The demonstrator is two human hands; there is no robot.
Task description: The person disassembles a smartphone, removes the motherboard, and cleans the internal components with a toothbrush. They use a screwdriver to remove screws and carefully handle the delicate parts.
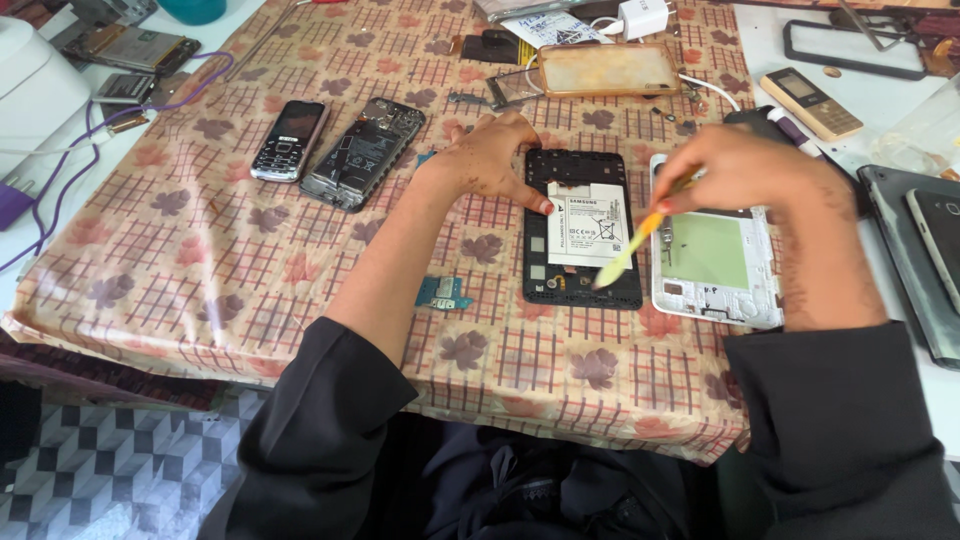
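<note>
**Opened tablet under both hands**

Table (200, 270) covered with checked, leaf-printed cloth; opened black tablet body (583, 228) lying flat near the front edge, white battery (587, 222) seated in its middle; white back cover (712, 255) just beside it on the right, inner side up. Left hand (490, 155) resting on the tablet's upper left corner, thumb pressed at the battery's left edge, remaining fingers curled. Right hand (740, 165) above the back cover, fingers pinched on a yellow pry tool (630, 250), tip reaching the battery's lower right. Farther left: dismantled phone (362, 153), keypad phone (289, 140); small blue circuit part (442, 293) near the tablet.
</note>
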